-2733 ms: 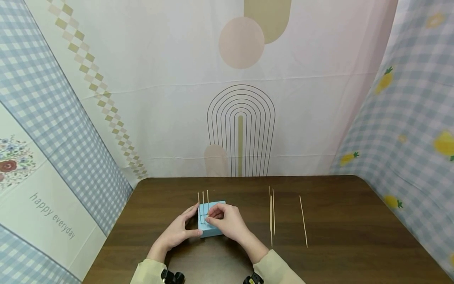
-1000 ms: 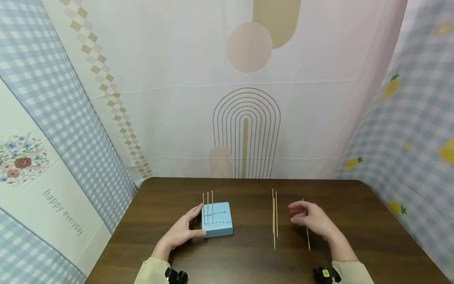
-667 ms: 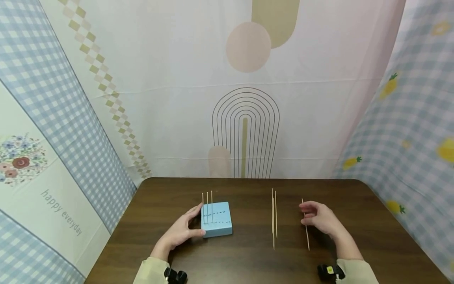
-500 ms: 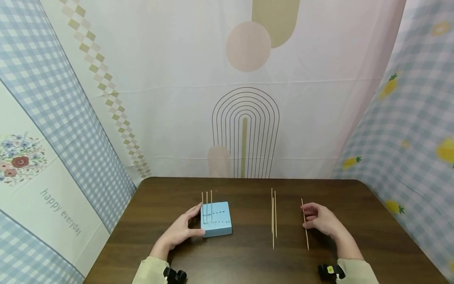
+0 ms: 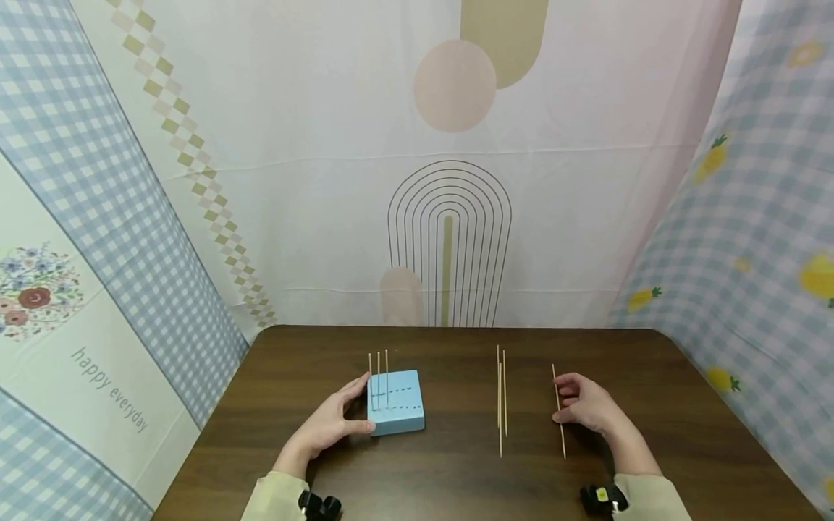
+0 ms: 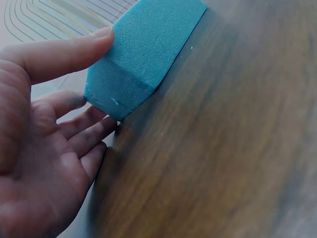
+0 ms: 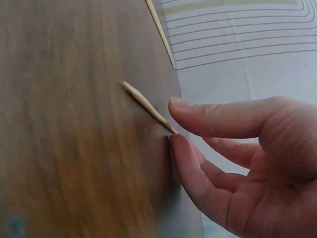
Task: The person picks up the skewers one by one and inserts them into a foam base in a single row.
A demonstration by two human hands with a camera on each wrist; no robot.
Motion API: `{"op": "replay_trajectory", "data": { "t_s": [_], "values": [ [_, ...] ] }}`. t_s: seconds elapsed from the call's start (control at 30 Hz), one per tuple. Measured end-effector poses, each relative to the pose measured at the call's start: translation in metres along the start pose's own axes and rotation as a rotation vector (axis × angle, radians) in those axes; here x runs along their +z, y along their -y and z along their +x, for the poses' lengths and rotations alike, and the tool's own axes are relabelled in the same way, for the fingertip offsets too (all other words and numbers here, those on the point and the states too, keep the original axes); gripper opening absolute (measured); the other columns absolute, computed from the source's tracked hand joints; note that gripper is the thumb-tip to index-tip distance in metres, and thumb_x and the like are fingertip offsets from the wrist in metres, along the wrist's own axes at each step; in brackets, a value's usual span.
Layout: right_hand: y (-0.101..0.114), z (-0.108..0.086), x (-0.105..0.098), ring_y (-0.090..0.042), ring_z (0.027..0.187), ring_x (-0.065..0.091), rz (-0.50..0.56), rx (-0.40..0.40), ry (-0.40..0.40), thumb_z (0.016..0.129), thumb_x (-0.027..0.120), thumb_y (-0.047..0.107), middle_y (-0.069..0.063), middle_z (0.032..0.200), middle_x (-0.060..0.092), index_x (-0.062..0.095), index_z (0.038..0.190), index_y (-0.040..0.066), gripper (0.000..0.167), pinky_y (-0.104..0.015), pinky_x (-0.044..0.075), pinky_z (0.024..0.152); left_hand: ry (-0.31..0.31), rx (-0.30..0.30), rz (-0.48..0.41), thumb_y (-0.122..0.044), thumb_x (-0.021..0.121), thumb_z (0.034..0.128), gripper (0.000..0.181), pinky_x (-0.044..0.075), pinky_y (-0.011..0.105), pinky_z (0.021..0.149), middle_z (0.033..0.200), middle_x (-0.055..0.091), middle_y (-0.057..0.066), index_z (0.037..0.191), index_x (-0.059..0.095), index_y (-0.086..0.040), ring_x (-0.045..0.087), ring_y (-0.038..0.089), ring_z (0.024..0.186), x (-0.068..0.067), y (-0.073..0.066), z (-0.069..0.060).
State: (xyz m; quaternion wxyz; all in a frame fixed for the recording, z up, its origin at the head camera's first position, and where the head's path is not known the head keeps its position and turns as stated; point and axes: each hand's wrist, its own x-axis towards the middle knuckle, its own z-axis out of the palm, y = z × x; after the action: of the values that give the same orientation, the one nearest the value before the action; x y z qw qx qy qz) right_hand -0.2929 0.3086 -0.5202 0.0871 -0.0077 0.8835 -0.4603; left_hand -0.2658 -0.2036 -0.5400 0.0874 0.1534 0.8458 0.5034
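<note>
In the head view a light blue block with rows of small holes holds three thin upright sticks near its left side. The left hand grips the block's left side, thumb at the front corner and fingers behind. The left wrist view shows the thumb on the blue block. At the right, the right hand is over a single wooden stick lying on the table, thumb and fingertips at it but apart. Close up, the right hand has its thumb and forefinger beside the stick.
Several loose sticks lie close together between the block and the right hand. The brown table has a patterned cloth hanging behind it and checked cloths at both sides.
The right hand has left the block and moved right to the single stick, its thumb now lower along it. The left hand has stayed on the block. The view has shifted slightly.
</note>
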Motion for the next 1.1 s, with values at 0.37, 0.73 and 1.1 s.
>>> {"op": "replay_trajectory", "data": {
  "t_s": [0.37,0.73,1.1],
  "values": [
    [0.0007,0.0008,0.0055,-0.045,0.117,0.062,-0.025,0.026,-0.027,0.077,0.089,-0.009,-0.032,0.131,0.057,0.054,0.142,-0.009,0.074,-0.044,0.060,0.083,0.006,-0.003,-0.010,-0.025,0.091,0.0867,0.103,0.018,0.066,0.123,0.174,0.029,0.016,0.169,0.031,-0.007,0.019,0.042,0.161,0.0010,0.0036,0.0006],
    [0.0006,0.0005,0.0087,-0.045,0.118,0.059,0.035,0.055,-0.036,0.075,0.084,-0.015,-0.032,0.132,0.055,0.055,0.139,-0.010,0.071,-0.041,0.062,0.076,0.008,0.005,-0.008,-0.021,0.090,0.0875,0.100,0.018,0.065,0.124,0.173,0.030,0.018,0.169,0.033,-0.007,0.019,0.042,0.161,-0.0004,-0.0005,-0.0015],
    [0.0030,-0.0007,0.0043,-0.043,0.116,0.062,0.036,0.046,-0.016,0.077,0.079,-0.015,-0.032,0.131,0.057,0.051,0.143,-0.012,0.071,-0.041,0.061,0.077,0.006,0.000,0.001,-0.027,0.090,0.0875,0.103,0.018,0.066,0.124,0.174,0.028,0.015,0.170,0.030,-0.008,0.018,0.041,0.161,0.0009,0.0036,0.0016]
  ]
}}
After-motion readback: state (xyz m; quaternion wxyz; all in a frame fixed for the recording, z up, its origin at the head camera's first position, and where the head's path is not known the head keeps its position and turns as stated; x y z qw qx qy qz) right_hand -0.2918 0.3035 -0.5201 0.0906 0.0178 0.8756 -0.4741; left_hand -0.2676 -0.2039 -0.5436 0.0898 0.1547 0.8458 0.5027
